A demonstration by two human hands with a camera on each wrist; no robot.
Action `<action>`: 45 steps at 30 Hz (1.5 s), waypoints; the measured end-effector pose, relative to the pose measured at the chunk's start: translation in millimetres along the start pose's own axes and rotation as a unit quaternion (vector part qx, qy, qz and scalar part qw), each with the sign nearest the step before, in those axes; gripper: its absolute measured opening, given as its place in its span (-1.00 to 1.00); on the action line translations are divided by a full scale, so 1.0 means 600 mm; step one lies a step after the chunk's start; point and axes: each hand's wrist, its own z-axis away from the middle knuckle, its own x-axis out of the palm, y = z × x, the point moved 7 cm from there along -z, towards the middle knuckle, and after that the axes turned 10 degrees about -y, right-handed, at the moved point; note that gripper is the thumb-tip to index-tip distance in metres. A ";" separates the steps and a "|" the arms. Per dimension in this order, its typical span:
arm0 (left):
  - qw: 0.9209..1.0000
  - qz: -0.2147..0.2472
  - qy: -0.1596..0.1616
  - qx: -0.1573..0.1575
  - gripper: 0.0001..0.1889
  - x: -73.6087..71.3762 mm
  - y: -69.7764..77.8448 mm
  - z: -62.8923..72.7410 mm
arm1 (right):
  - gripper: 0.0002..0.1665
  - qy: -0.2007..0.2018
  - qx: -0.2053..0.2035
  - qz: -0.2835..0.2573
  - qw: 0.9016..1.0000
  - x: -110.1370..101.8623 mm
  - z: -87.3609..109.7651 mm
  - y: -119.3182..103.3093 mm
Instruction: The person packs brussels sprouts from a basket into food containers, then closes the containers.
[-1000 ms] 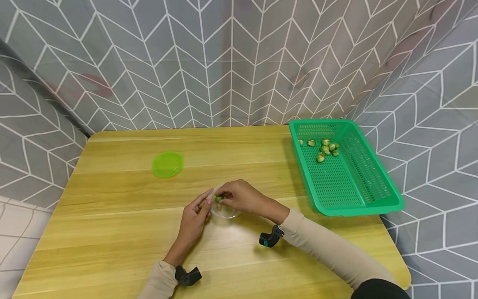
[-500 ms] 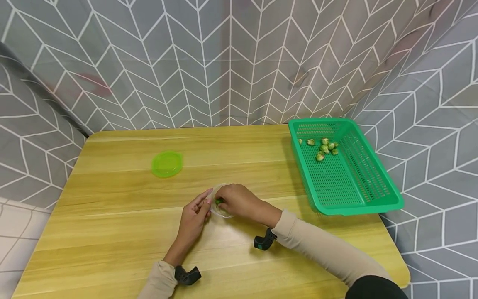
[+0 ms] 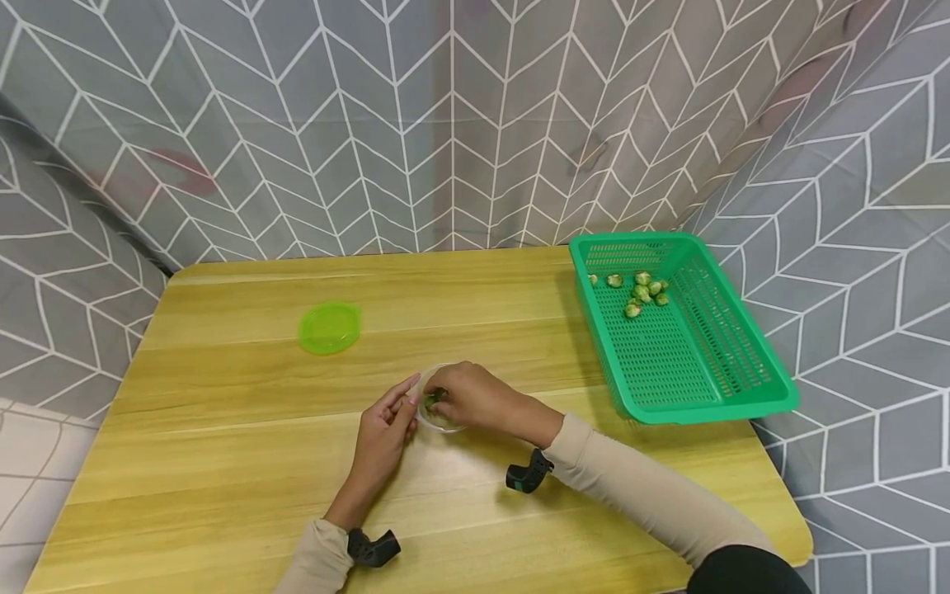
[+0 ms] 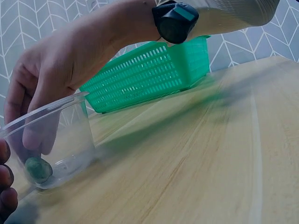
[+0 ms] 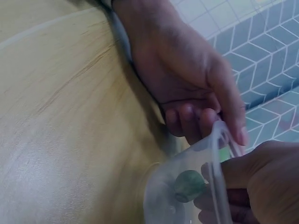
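Observation:
A clear plastic tub point(image 4: 77, 140) stands on the table. My left hand point(image 3: 386, 429) pinches its rim, thumb at the edge and fingers against the outer wall. One green Brussels sprout point(image 4: 38, 169) sits at the bottom of the tub. My right hand point(image 3: 478, 400) reaches down inside, its fingertips right above and beside the sprout. In the right wrist view the sprout shows through the wall, close against those fingertips. The head view hides most of the sprout behind the right hand.
A green perforated basket point(image 3: 683, 407) with several Brussels sprouts point(image 3: 641, 293) stands at the right. A light green lid point(image 3: 330, 328) lies flat at the left, beyond the tub. A patterned curtain point(image 3: 416, 124) hangs behind the wooden table point(image 3: 223, 495).
My right hand has lowered the Brussels sprout into the tub, and its fingers have loosened from it at the bottom. The left hand has kept its hold on the rim.

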 end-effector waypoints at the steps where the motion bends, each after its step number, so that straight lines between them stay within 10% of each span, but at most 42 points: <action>1: 1.000 0.000 -0.001 0.000 -0.62 0.000 -0.001 0.000 | -0.73 0.001 0.000 -0.006 1.000 -0.002 0.001 0.001; 13: 1.000 0.010 -0.004 0.000 -0.62 0.001 -0.001 0.000 | -0.69 0.038 0.003 -0.150 0.988 -0.057 0.034 0.025; 45: 1.000 0.001 -0.002 0.019 -0.62 0.004 0.001 -0.002 | -0.68 0.229 0.149 -0.168 0.947 -0.211 0.215 0.209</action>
